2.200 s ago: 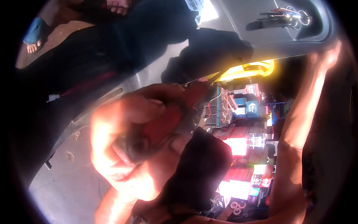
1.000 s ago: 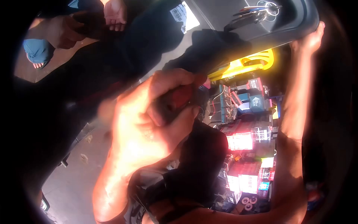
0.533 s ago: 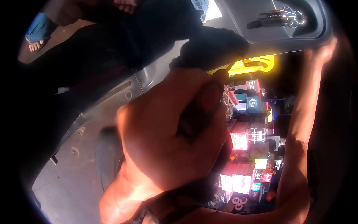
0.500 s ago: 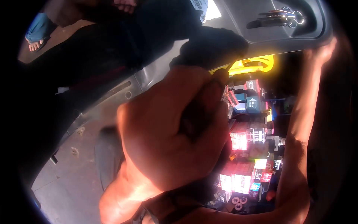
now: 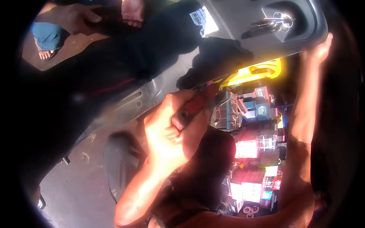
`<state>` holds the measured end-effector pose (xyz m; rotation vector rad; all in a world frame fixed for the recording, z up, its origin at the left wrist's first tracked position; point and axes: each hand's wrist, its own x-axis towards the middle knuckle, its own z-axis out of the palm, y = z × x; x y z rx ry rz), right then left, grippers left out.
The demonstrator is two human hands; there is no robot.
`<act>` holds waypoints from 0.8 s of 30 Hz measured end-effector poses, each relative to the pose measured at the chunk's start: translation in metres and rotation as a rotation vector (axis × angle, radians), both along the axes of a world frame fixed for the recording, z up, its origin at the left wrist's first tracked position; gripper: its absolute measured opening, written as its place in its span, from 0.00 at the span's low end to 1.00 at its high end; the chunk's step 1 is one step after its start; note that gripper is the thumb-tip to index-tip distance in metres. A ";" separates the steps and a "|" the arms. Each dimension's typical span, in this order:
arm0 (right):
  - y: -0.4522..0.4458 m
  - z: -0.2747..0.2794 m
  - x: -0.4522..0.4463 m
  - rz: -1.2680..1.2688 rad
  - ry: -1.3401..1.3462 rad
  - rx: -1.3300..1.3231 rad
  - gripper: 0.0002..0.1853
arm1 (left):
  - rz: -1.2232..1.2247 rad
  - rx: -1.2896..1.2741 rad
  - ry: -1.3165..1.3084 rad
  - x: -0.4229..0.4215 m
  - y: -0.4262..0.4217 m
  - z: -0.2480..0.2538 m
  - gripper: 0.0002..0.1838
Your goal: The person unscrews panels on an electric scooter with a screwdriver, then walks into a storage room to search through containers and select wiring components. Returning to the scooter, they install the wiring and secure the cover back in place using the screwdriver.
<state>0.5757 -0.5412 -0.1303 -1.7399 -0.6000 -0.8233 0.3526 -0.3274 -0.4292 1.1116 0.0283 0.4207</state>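
Observation:
My left hand [image 5: 173, 131] is closed around the red handle of a screwdriver [image 5: 195, 104]. Its dark shaft points up and to the right, close to the lower edge of a dark grey plastic panel [image 5: 228, 26]; whether the tip touches is unclear. At the panel's right corner my right hand [image 5: 321, 49] grips the edge, with the forearm running down the right side. A bunch of keys [image 5: 272, 23] lies in a recess of the panel. Just beyond the screwdriver tip is a bright yellow plastic part [image 5: 258, 72].
Several stacked boxes [image 5: 262, 110] fill the area between my arms, with small white rings [image 5: 249, 210] near the bottom. A torn white label [image 5: 204, 21] sticks to the panel. Another person's hands [image 5: 132, 11] and sandalled foot [image 5: 45, 54] show at upper left, above the tiled floor [image 5: 72, 190].
My left hand has moved away from the camera, bringing the screwdriver's red handle into plain view. The panel and my right hand appear slightly further left. The other person's hands show more.

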 end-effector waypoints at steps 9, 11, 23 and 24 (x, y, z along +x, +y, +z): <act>0.002 -0.001 -0.003 -0.094 -0.049 -0.040 0.32 | 0.089 0.054 -0.112 -0.007 0.015 -0.001 0.14; 0.012 -0.016 -0.013 -0.100 -0.016 -0.031 0.34 | 0.039 -0.015 -0.084 -0.019 0.025 0.001 0.16; -0.011 -0.182 -0.010 -0.035 0.077 0.314 0.24 | 0.075 0.035 -0.037 -0.021 0.026 -0.030 0.16; -0.004 -0.182 -0.014 -0.027 0.096 0.332 0.24 | 0.083 0.045 -0.072 -0.014 0.025 -0.028 0.16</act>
